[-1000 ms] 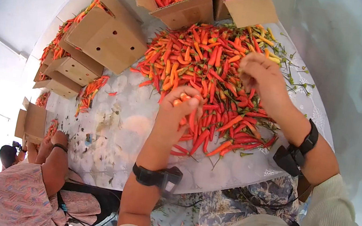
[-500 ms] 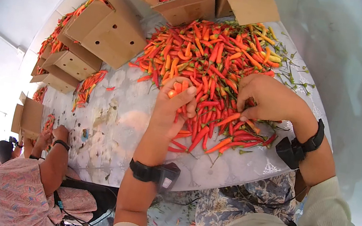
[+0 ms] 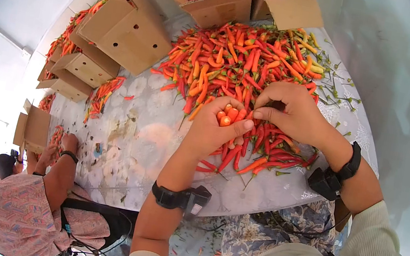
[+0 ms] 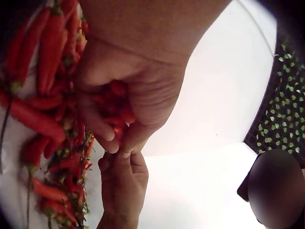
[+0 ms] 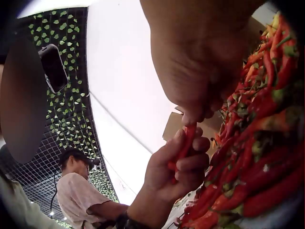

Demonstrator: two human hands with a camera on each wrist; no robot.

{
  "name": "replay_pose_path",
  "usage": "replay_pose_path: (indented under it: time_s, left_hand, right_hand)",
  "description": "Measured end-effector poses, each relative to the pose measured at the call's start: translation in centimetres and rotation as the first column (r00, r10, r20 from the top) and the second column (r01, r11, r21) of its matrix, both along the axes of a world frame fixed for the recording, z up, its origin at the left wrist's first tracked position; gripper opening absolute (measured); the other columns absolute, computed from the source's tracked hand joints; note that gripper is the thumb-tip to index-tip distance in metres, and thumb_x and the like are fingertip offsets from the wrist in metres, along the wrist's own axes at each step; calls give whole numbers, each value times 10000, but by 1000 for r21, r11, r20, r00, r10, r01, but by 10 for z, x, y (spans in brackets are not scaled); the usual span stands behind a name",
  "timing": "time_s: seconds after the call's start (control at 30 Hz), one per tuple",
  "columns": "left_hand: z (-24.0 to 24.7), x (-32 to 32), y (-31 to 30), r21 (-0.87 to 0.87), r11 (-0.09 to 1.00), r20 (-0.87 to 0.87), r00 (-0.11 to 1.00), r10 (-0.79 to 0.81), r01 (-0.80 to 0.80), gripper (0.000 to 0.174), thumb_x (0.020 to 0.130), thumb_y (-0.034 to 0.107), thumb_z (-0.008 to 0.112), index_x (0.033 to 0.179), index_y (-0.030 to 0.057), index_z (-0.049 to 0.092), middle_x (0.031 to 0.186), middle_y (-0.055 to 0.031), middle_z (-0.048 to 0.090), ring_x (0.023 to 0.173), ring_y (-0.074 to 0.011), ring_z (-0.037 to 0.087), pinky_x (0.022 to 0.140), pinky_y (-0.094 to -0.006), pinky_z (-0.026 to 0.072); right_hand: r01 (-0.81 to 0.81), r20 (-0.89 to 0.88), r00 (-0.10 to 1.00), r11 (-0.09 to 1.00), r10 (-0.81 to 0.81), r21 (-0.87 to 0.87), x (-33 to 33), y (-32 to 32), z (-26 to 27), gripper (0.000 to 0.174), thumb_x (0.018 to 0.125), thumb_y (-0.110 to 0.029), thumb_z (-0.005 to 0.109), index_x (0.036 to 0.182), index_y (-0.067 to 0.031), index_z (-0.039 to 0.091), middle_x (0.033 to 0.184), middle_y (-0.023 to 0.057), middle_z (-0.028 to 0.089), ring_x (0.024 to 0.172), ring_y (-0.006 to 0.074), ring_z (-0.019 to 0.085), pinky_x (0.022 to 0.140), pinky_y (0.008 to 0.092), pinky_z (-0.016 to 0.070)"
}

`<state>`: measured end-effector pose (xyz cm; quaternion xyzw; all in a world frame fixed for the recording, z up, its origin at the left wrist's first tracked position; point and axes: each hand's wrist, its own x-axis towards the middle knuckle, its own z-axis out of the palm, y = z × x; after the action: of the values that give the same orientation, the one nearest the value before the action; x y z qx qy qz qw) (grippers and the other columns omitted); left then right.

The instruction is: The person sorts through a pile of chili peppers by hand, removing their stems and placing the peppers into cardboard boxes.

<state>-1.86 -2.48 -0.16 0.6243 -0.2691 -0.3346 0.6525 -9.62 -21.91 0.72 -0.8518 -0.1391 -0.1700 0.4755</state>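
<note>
My left hand [image 3: 209, 135] grips several red and orange chilli peppers [image 3: 232, 114], their smooth tips showing between thumb and fingers. Right beside it, my right hand [image 3: 296, 110] meets its fingertips. In the right wrist view, the right thumb and forefinger pinch the upper end of a red chilli [image 5: 188, 143] that stands up out of the left fist. The left wrist view shows more red chillies [image 4: 116, 107] inside the curled left palm. Under and beyond both hands spreads a large heap of red, orange and yellow chillies [image 3: 249, 54], many with green stems.
Cardboard boxes of chillies stand at the back [image 3: 219, 4] and the left [image 3: 129, 30]. Loose green stems [image 3: 337, 90] lie along the right edge of the patterned white tablecloth [image 3: 141, 161]. Another person [image 3: 36, 208] works at the lower left.
The right hand came down from the heap's far right side to its near part, then moved left to the left hand. The left hand kept its chillies and shifted slightly right.
</note>
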Motion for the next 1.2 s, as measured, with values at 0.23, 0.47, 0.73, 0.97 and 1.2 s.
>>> replay_pose_path:
  time_s: [0.23,0.47,0.73,0.97,1.2]
  left_hand:
    - [0,0,3,-25,998,-67,996,-59,58,224,817,123,719,938,21,562,705,-58,617,500,-82,554,428,-197,434]
    - [1,-2,4,-88,994,-99,993,-70,61,195,823,72,684,966,23,561,722,-88,609,484,-110,536,416,-221,416]
    - [0,-1,7,-137,988,-154,984,-89,68,196,816,75,684,962,23,564,716,-79,614,497,-111,550,431,-220,438]
    - [8,-3,16,-138,988,-173,980,-96,72,193,821,92,686,961,26,571,714,-75,611,524,-106,554,457,-224,456]
    - [4,-2,11,-230,969,-232,962,-144,90,206,821,61,678,989,25,563,768,-75,618,611,-122,595,486,-231,478]
  right_hand:
    - [-56,-68,995,987,67,148,0,4,-6,142,820,-142,677,811,-9,627,697,50,608,667,121,556,623,287,441]
    - [-114,-303,898,832,320,543,2,5,-9,177,902,-187,614,828,-26,614,713,-39,553,650,47,468,586,224,381]
    - [-58,-302,837,623,457,780,1,15,-15,159,915,-193,597,824,-62,602,677,-52,517,611,52,430,555,215,331]
    - [-31,-287,777,489,561,872,1,19,-20,150,921,-212,587,842,-85,603,698,-58,507,637,51,432,566,211,330]
    - [14,-234,743,335,627,942,3,21,-26,151,927,-224,578,860,-92,608,734,-55,540,633,53,468,571,212,351]
